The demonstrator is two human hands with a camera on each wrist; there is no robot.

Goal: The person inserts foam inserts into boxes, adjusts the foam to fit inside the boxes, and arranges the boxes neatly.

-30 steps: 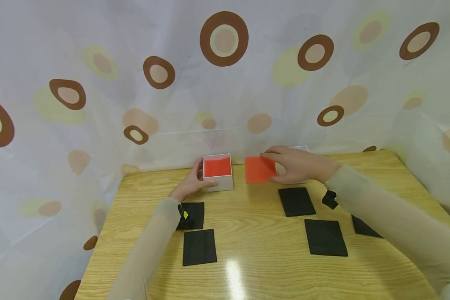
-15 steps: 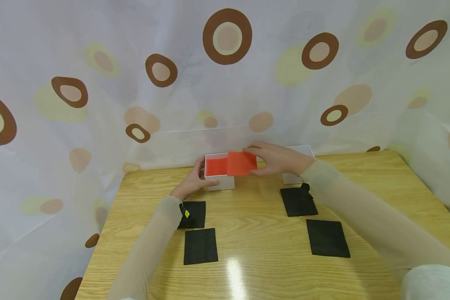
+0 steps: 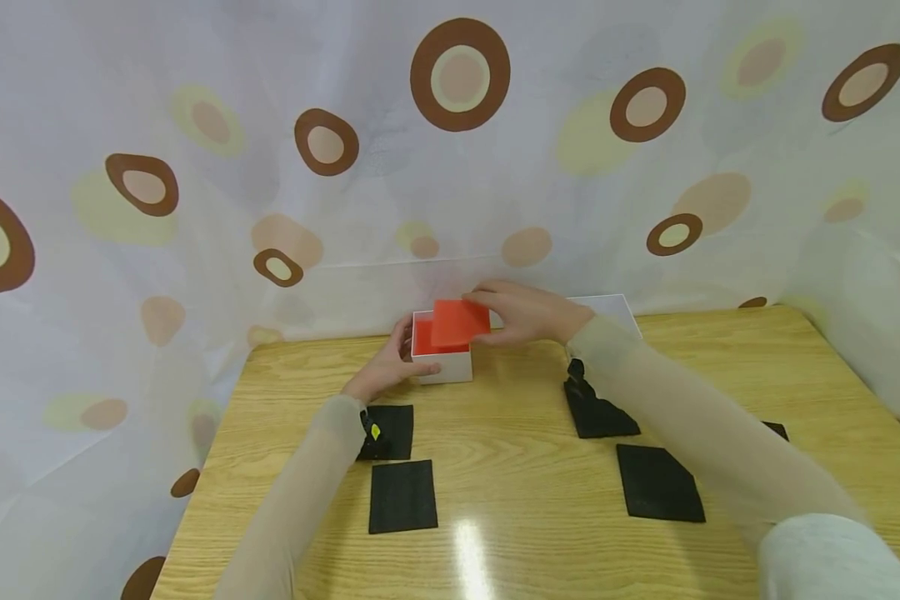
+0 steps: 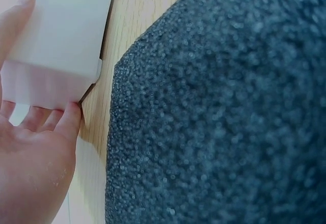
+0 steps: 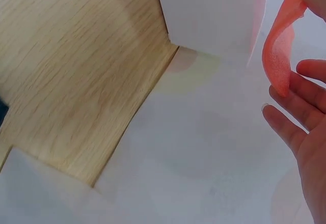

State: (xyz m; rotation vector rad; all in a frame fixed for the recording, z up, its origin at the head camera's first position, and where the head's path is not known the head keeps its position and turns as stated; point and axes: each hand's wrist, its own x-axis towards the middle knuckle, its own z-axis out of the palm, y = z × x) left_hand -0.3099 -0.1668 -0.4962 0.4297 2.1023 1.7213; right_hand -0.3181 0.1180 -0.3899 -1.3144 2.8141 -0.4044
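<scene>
My left hand (image 3: pixel 384 368) grips a small white open-topped box (image 3: pixel 452 368) at its left side. In the left wrist view the thumb lies on one wall of the box (image 4: pixel 61 30) and the fingertips are at the adjacent side. Red material (image 3: pixel 423 338) shows inside it. My right hand (image 3: pixel 527 312) pinches a thin red square sheet (image 3: pixel 454 322) by its right edge, over the box opening. The right wrist view shows that sheet (image 5: pixel 279 56) bent in a curve between thumb and fingers, close to the box wall (image 5: pixel 211 15).
A second white box (image 3: pixel 609 307) stands at the back right, partly behind the right arm. Black squares lie left, (image 3: pixel 402 497) one of them near the left sleeve, and others right, such as a black square (image 3: pixel 654 485) partly under the right forearm. A patterned curtain (image 3: pixel 375 200) hangs behind the wooden table (image 3: pixel 525 500).
My right hand has carried the red sheet leftward, from beside the right box to above the left box. The left hand keeps its grip on the left box, which has stayed in place.
</scene>
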